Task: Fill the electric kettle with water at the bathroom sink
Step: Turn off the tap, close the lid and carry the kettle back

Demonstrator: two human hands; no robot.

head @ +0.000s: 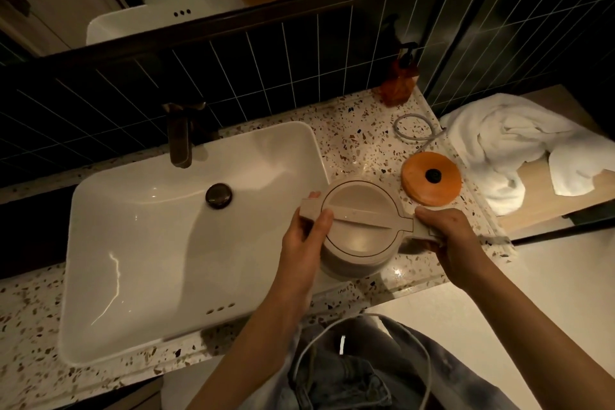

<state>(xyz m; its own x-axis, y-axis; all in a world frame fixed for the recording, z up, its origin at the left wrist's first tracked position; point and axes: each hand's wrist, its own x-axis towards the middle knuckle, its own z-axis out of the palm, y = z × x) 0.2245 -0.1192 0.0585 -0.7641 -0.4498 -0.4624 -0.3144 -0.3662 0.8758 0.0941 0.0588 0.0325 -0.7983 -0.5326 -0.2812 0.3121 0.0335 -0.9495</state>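
A beige electric kettle (361,226) with its lid closed hangs over the right rim of the white sink (139,243). My right hand (449,236) grips its handle on the right side. My left hand (307,230) holds the spout end on the left, thumb resting on the lid. The dark bronze tap (181,136) stands behind the basin, with no water running from it. The round drain plug (218,195) sits in the middle of the basin. The kettle's orange round base (431,178) lies on the counter just behind and right of the kettle.
The terrazzo counter (359,140) carries the base's grey cord (412,128) and an amber soap pump bottle (399,80) at the tiled wall. A crumpled white towel (519,150) lies on a wooden surface to the right. A mirror hangs above.
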